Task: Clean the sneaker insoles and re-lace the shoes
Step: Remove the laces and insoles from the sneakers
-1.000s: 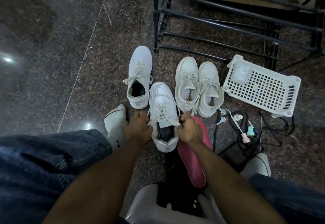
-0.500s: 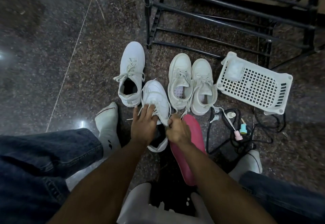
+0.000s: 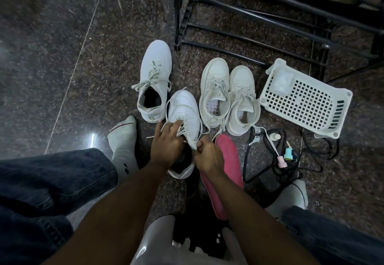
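Observation:
Several white sneakers stand on the dark floor. The nearest sneaker [image 3: 184, 111] lies in front of me, its heel under my hands. My left hand [image 3: 166, 144] rests over its laces with the fingers spread and hooked among them. My right hand [image 3: 207, 156] pinches the tip of the shoe's tongue. Its mate [image 3: 154, 77] stands behind it to the left. A second pair, one sneaker [image 3: 214, 90] beside the other [image 3: 242, 96], sits to the right with loose laces. A pink insole [image 3: 226, 156] lies under my right wrist.
A white perforated basket [image 3: 305, 100] lies at the right. Black cords [image 3: 270, 160], small bottles and a brush are strewn in front of it. A black metal rack [image 3: 249, 15] stands behind the shoes. My socked feet flank the shoes; a white stool is under me.
My left hand moved from the floor beside the near sneaker onto its laces. My right hand came in to pinch the tongue. The camera shifted slightly.

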Action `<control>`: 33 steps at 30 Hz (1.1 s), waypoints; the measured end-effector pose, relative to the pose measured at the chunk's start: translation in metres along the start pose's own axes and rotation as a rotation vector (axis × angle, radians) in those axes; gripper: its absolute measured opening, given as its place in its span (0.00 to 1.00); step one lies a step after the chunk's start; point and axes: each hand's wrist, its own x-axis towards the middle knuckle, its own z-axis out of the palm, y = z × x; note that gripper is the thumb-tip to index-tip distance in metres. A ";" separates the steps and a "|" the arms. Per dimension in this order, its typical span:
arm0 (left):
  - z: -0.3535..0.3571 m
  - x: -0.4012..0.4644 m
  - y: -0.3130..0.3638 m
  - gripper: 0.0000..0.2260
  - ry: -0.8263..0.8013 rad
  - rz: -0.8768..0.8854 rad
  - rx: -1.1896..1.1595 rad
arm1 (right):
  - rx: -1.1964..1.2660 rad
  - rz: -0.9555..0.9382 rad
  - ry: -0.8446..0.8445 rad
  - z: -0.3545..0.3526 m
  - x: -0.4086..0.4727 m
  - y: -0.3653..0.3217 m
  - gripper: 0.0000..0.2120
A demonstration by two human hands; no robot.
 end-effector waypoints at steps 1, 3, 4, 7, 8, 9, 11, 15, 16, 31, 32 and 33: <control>-0.001 -0.001 -0.004 0.15 0.012 0.046 -0.027 | 0.014 0.009 0.003 0.000 0.000 0.000 0.09; -0.007 -0.004 -0.012 0.12 0.026 0.161 -0.094 | 0.040 0.015 0.008 0.001 -0.001 0.000 0.09; -0.011 -0.004 -0.016 0.12 0.013 0.187 -0.136 | 0.046 0.018 0.009 0.002 -0.002 -0.001 0.10; -0.024 0.004 -0.024 0.20 -0.154 0.074 -0.274 | 0.053 0.039 0.022 0.002 -0.005 -0.002 0.08; -0.029 0.008 -0.024 0.22 -0.211 0.030 -0.303 | 0.049 0.044 0.036 0.000 -0.008 -0.003 0.08; -0.033 0.013 -0.024 0.22 -0.245 -0.005 -0.334 | 0.034 0.041 0.053 -0.001 -0.013 -0.005 0.08; -0.041 0.022 -0.025 0.17 -0.272 -0.057 -0.421 | -0.015 -0.002 0.109 -0.003 -0.027 -0.011 0.06; -0.047 0.034 -0.027 0.08 -0.358 -0.075 -0.449 | -0.063 -0.111 0.084 -0.001 -0.054 -0.022 0.07; -0.048 0.035 -0.026 0.08 -0.359 -0.090 -0.443 | -0.048 -0.094 0.022 0.001 -0.058 -0.025 0.09; -0.037 0.032 -0.014 0.12 -0.306 -0.215 -0.418 | 0.043 0.360 -0.239 0.049 -0.021 -0.049 0.28; -0.036 0.031 -0.014 0.11 -0.309 -0.220 -0.430 | 0.077 0.360 -0.219 0.050 -0.015 -0.049 0.26; -0.036 0.031 -0.012 0.11 -0.316 -0.223 -0.432 | 0.113 0.381 -0.204 0.053 -0.009 -0.047 0.25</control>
